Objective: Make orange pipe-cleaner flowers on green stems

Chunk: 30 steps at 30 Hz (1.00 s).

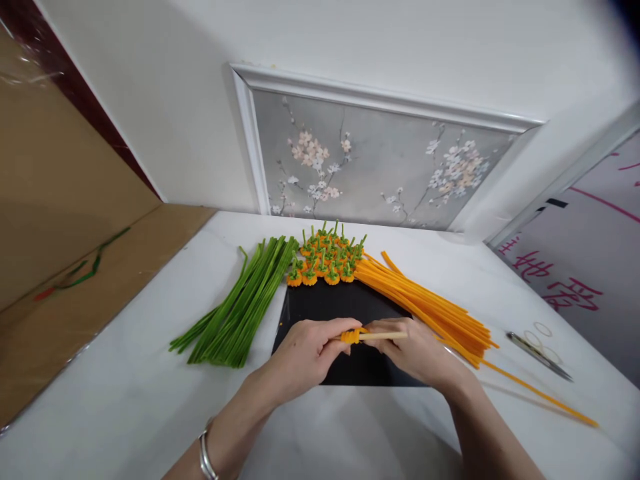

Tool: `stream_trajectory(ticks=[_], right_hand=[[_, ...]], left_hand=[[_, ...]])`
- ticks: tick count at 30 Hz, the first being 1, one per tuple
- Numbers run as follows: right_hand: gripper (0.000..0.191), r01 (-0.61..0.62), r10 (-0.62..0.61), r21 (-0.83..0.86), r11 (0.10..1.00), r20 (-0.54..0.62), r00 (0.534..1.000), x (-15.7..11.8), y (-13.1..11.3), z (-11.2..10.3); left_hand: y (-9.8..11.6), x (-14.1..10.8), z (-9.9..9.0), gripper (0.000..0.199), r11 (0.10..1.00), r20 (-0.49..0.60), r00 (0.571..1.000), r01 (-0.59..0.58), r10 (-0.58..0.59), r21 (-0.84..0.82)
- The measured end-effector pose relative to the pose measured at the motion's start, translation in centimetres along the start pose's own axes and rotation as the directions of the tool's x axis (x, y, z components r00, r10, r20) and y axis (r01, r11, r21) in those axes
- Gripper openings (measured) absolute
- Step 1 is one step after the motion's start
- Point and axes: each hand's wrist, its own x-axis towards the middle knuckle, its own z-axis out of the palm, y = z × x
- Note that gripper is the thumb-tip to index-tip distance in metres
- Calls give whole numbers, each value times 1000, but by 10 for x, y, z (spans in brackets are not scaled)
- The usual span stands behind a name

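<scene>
Head view: at lower centre, the left hand (313, 342) is pinched closed on a stick (387, 335) wrapped with an orange stem (351, 336). The right hand (416, 348) is curled alongside; its grip cannot be determined. Green stems (245, 310) lie left of centre.

A craft corner, whether in a home or a shop unclear, fills a white surface (140, 407) against a wall (400, 53) with a framed blossom panel (380, 160), its trade shown by bundles of green stems (245, 313) and orange stems (425, 300), small orange-and-green pieces (331, 275) and a black mat (343, 303).
</scene>
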Motion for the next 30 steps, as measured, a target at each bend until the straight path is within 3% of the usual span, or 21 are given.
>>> stream_trajectory(ticks=[6, 12, 17, 22, 30], right_hand=[[23, -49, 58, -171, 984, 54, 997, -6, -3, 2], [22, 73, -60, -118, 990, 108, 992, -16, -22, -4], [25, 135, -143, -156, 978, -41, 989, -18, -29, -11], [26, 150, -167, -90, 985, -232, 958, -12, -23, -13], [30, 121, -118, -9, 993, -294, 949, 1, -10, -10]], left_hand=[[-8, 1, 0, 34, 1000, -70, 998, -8, 10, 19], [-15, 2, 1, 33, 994, -78, 997, -8, 17, 109], [-19, 2, 3, 34, 974, -2, 999, -49, 51, 222], [-16, 1, 2, 36, 960, 56, 996, -82, 69, 268], [-5, 0, 6, 25, 960, 167, 982, -128, 88, 250]])
